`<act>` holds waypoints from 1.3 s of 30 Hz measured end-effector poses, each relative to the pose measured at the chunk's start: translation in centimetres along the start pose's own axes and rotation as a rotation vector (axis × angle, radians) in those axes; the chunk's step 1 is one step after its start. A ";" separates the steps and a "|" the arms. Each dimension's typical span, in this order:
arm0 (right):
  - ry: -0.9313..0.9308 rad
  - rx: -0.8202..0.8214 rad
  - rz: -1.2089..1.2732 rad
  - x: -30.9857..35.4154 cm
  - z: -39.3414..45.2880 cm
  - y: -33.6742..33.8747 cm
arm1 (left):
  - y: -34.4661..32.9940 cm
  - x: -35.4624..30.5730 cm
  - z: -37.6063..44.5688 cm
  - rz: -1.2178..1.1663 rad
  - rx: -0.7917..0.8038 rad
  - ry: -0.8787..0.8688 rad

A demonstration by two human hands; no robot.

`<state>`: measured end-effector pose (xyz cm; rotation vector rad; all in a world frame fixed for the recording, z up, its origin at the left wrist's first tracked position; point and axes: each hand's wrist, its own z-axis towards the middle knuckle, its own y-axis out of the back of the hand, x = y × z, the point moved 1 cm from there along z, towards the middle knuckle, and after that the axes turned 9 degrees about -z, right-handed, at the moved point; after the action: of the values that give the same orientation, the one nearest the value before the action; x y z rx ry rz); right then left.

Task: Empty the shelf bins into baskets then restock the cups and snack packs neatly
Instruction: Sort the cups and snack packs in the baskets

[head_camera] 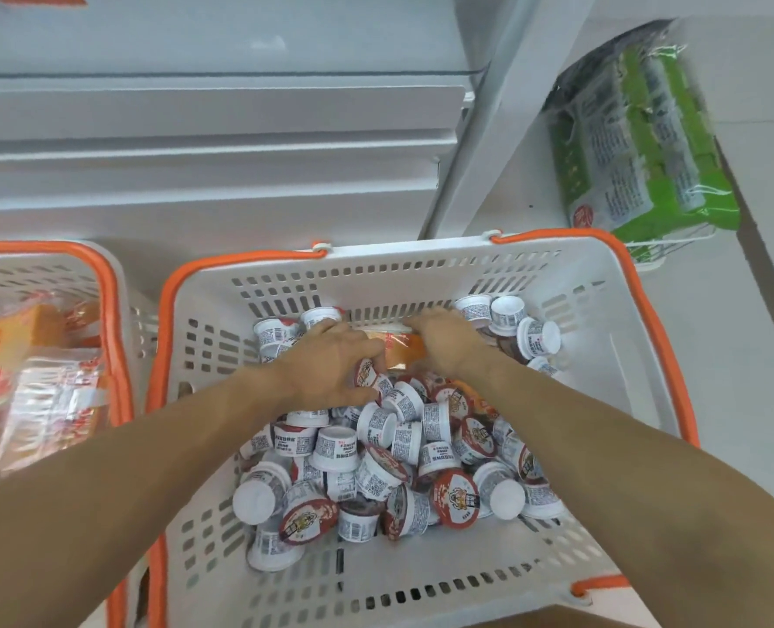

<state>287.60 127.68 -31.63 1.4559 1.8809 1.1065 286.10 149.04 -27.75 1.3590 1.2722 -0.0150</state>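
Orange snack pack mostly hidden under hands; left basket cut off by edge.

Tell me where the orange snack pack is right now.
Head view: the orange snack pack lies at the far side of the middle basket, between both hands, among the cups.

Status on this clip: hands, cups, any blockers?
Left hand and right hand both gripping orange snack pack. Small white cups piled around it in the white basket.
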 end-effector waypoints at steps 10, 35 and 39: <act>-0.211 -0.035 0.277 -3.1 -5.8 4.4 | -0.8 0.9 0.2 -0.080 -0.041 -0.035; -0.445 0.213 0.525 -2.5 -4.6 1.3 | -1.7 0.6 0.2 -0.107 -0.141 -0.039; -0.368 0.336 0.512 -1.8 -4.3 2.3 | -1.7 0.7 0.1 -0.095 -0.136 -0.054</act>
<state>285.93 124.90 -27.49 2.2444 1.5181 0.6676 285.30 148.90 -29.46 1.1744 1.2688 -0.0305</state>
